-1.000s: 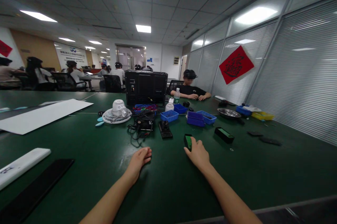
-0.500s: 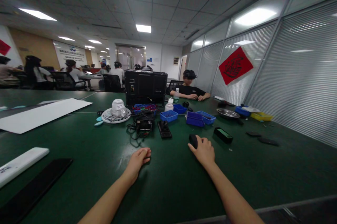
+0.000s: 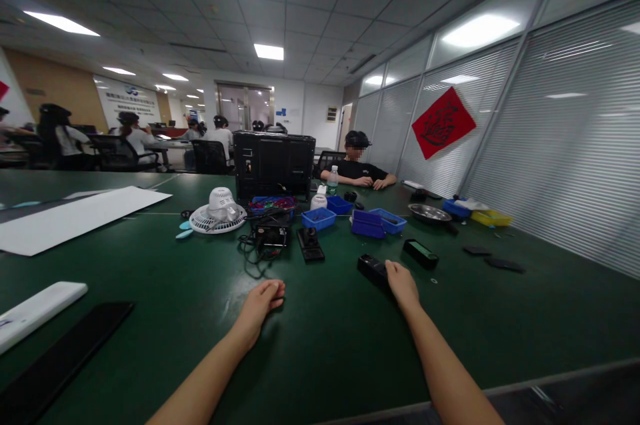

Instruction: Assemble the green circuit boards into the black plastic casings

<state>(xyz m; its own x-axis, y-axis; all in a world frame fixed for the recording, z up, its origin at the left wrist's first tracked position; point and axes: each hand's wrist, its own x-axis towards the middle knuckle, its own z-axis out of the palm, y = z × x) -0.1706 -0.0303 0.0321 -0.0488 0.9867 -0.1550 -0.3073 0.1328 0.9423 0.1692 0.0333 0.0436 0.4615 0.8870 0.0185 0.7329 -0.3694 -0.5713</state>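
Note:
My right hand [image 3: 403,284] is closed on the near right end of a black oblong box [image 3: 371,268], which lies on the green table [image 3: 320,345]. The fingers and palm hide part of that box. Loosely curled, my left hand [image 3: 263,302] rests on the table with the thumb against the fingers, and nothing shows in it. Just beyond the right hand lies a similar black box with a green top [image 3: 421,254]. A small ring [image 3: 434,281] is on the table to its front. Ahead of the left hand are a black device with cables [image 3: 271,234] and a black stand-like part [image 3: 311,245].
Blue bins [image 3: 319,218], a white fan part [image 3: 219,217], a metal dish [image 3: 430,213] and a yellow tray [image 3: 491,218] stand farther back. A large black casing [image 3: 274,165] rises behind them. A person [image 3: 357,168] sits across the table. White and black panels [image 3: 70,352] lie at left.
My right hand has shifted slightly right and back along the black box, uncovering more of its far end. My left hand has stayed in place. The view has turned a little.

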